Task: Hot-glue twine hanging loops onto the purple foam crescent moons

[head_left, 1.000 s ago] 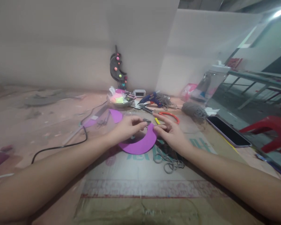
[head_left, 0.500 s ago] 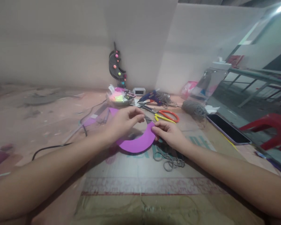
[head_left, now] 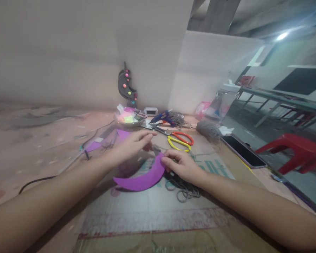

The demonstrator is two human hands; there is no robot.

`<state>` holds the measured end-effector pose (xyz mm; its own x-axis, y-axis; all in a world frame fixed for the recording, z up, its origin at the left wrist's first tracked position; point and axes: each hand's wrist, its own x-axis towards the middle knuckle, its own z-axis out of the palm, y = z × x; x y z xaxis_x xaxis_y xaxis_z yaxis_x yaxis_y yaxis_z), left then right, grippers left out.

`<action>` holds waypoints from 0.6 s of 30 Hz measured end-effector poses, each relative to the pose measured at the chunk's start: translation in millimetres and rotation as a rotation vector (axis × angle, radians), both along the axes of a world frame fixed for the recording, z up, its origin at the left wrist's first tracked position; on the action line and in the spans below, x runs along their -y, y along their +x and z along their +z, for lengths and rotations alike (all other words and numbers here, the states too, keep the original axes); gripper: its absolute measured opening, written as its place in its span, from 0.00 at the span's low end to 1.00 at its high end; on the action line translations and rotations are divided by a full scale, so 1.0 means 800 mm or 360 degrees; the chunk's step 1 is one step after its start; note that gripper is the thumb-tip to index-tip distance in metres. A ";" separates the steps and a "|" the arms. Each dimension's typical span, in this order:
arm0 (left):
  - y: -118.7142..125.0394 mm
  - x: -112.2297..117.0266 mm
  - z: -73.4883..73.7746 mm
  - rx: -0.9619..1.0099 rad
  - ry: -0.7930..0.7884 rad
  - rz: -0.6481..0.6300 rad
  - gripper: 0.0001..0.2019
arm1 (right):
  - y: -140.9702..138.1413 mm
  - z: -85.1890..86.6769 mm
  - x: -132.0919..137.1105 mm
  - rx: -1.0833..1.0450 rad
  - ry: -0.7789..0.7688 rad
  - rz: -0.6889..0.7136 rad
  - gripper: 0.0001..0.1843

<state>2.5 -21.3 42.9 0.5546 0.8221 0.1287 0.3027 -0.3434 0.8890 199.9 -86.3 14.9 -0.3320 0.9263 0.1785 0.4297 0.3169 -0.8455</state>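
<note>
One flat, purple, paper-like crescent [head_left: 144, 182] is held well in from the far edge of the pinkish surface [head_left: 50, 147], its upper tip clamped in the grip of the right hand [head_left: 181, 164], seemingly for steadiness. Near that tip hovers the left hand [head_left: 135, 142]; whether its grip is closed, I cannot tell.

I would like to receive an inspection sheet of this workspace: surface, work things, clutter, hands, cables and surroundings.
Surface: printed cardboard on a pinkish table.
Work things: purple crescent; tangled grey yarn beside it.
Clutter: scissors, glue gun, filled bowl, yarn ball, phone.
Hands: right hand pinches the crescent's upper end; left hand is nearby, its grip unclear.
Cables: black cable at left, partly hidden by the forearm.
Surroundings: wall behind; red stool at right.
</note>
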 end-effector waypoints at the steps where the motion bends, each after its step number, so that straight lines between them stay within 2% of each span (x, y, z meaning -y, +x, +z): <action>1: -0.001 -0.002 0.001 -0.0025 0.0029 0.0042 0.22 | 0.001 0.000 0.000 -0.0013 0.0018 -0.0026 0.13; 4: -0.006 -0.002 0.009 -0.0149 0.0237 0.0135 0.23 | 0.004 -0.002 -0.002 -0.0035 0.0104 -0.0147 0.14; 7: -0.009 0.004 0.018 -0.0283 0.0369 0.0119 0.21 | 0.007 -0.003 -0.004 0.0043 0.0243 -0.0198 0.14; 13: 0.000 0.019 0.018 -0.0231 0.0064 -0.0058 0.15 | 0.006 -0.004 -0.005 0.0173 0.0363 -0.0175 0.13; 18: 0.002 0.023 0.017 -0.0135 0.0046 -0.0147 0.13 | 0.007 -0.006 -0.005 0.0124 0.0356 -0.0145 0.12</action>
<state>3.8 -40.0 56.1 0.6377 0.7636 0.1011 0.3423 -0.3985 0.8509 205.6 -82.2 10.0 -0.2700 0.8934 0.3592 0.5263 0.4493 -0.7219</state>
